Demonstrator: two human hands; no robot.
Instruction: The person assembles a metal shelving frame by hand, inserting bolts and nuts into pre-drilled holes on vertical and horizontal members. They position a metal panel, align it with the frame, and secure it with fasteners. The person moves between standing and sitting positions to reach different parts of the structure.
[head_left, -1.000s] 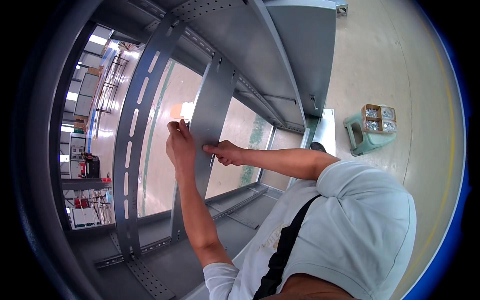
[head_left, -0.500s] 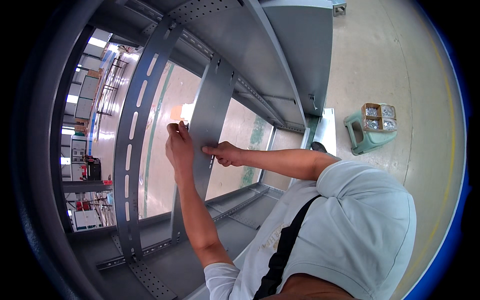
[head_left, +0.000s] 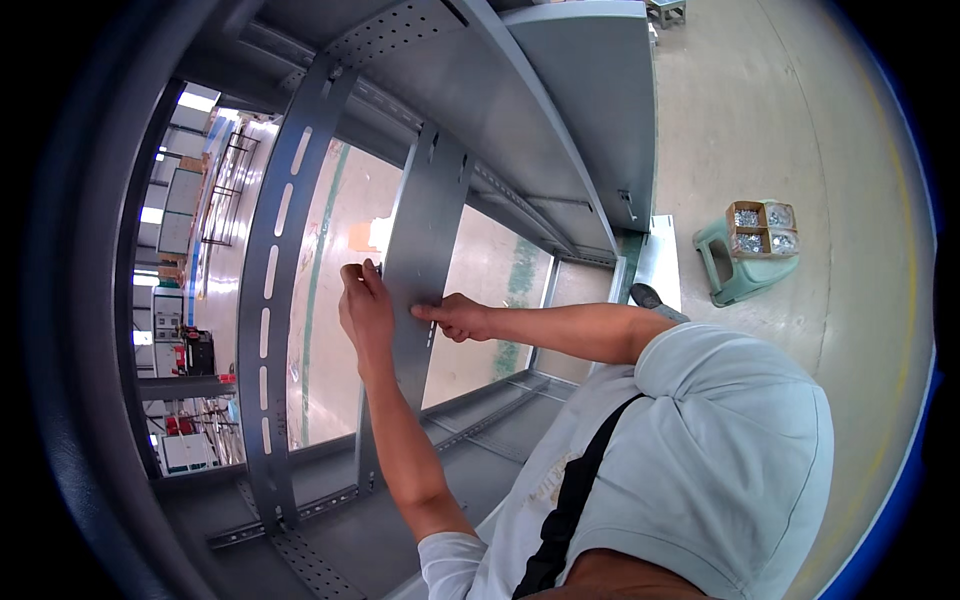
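Observation:
A wide grey metal crossbar [head_left: 420, 225] spans the opening of a grey metal cabinet frame [head_left: 545, 150]. At its left edge is my left hand [head_left: 367, 312], closed, with the fingertips pinched together; whatever they hold is too small or hidden to name. My right hand [head_left: 458, 317] grips the opposite edge of the crossbar, its thumb lying on the front face and its fingers curled at the edge. Small slots show in the crossbar beside that hand. Left of both hands stands a slotted grey metal strip [head_left: 270, 290], which neither hand touches.
Perforated rails [head_left: 290, 530] run along the cabinet's sides. A grey cabinet panel [head_left: 600, 110] stands at the upper right. On the floor to the right, a green plastic stool [head_left: 738, 285] carries a divided cardboard box [head_left: 746, 214] of small metal fasteners. My shoe [head_left: 646, 296] is beside a white board [head_left: 660, 262].
The view has shifted slightly, so the cabinet sits a little lower and to the right. Both hands keep their places at the crossbar's edges with almost the same grip.

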